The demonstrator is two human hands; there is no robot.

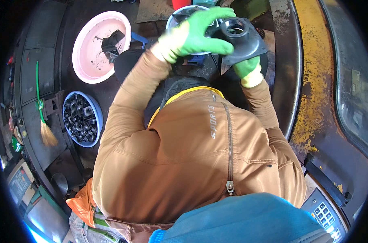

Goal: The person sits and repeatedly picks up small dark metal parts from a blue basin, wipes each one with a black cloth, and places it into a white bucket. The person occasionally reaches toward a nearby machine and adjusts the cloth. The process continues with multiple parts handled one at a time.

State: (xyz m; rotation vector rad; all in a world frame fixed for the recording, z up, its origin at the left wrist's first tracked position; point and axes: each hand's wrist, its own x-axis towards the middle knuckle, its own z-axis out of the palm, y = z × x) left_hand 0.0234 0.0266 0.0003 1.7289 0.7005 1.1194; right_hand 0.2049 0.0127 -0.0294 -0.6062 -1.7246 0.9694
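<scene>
Head view: the black part (248, 46) is up at 1 o'clock, its round collar (234, 27) facing up toward the camera above a broad flange. The right hand (248, 67) holds it from below, at the flange's 6 o'clock edge, most of its fingers hidden behind. The left hand (194, 36) has its fingers spread wide at the collar's 9 o'clock side; whether they touch it, I cannot tell.

By its look the part should be stiff, fairly light and smooth, perhaps slippery under gloves, with little risk of breaking. The flange edges or the collar's outside seem the surest holds; the flange corners may catch.

At 10 to 11 o'clock stands a pink basin (98, 22); at 9 o'clock, a blue tub (99, 117) of small black pieces (80, 117).
</scene>
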